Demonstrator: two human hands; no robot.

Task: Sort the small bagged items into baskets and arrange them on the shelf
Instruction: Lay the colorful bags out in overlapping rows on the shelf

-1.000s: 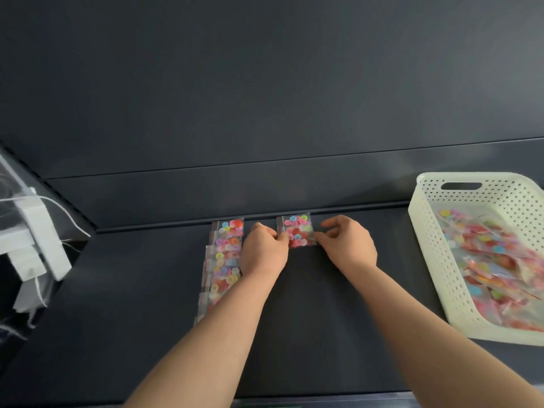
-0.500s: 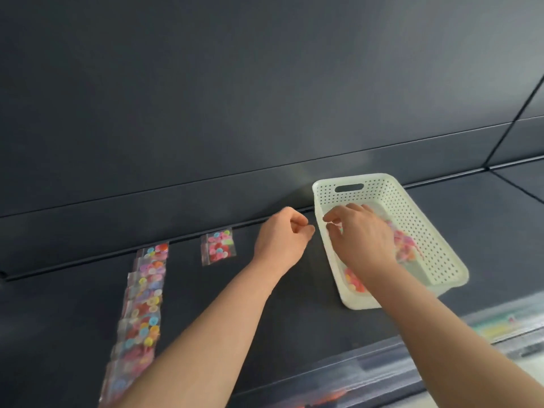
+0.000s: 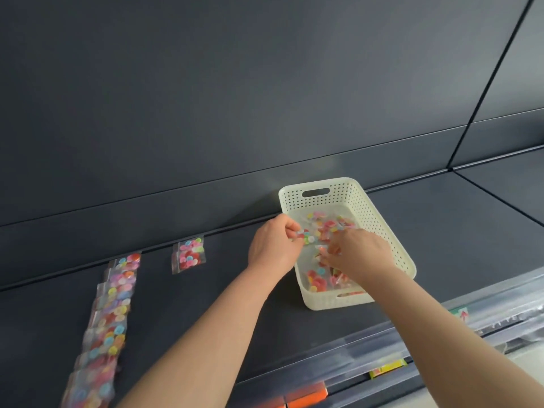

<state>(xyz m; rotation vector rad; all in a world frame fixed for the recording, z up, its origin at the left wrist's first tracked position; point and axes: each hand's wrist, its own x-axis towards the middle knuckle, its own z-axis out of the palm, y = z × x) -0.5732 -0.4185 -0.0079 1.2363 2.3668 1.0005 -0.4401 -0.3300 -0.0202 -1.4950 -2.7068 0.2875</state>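
Nearest the camera, below the shelf [image 3: 206, 304], orange packs [image 3: 306, 396] show behind clear fronts. On the shelf's left, a row of bags [image 3: 109, 319] filled with small bright discs lies overlapped, its long axis running from the front edge back to the rear ledge. Farther in and to the right sits the cream basket [image 3: 379, 225], long side also front to back, with loose bags heaped inside. The right hand [image 3: 360, 254] is down among them, fingers bent; whether it grasps one I cannot tell. The left hand [image 3: 273, 245], at the basket's left rim, pinches a held bag [image 3: 306, 237] by its edge. A lone bag [image 3: 188, 256] lies flat, well left of that hand, its top end at the rear ledge and its long axis front to back. The held bag likely goes just in front of it, and the left hand is the nearer.
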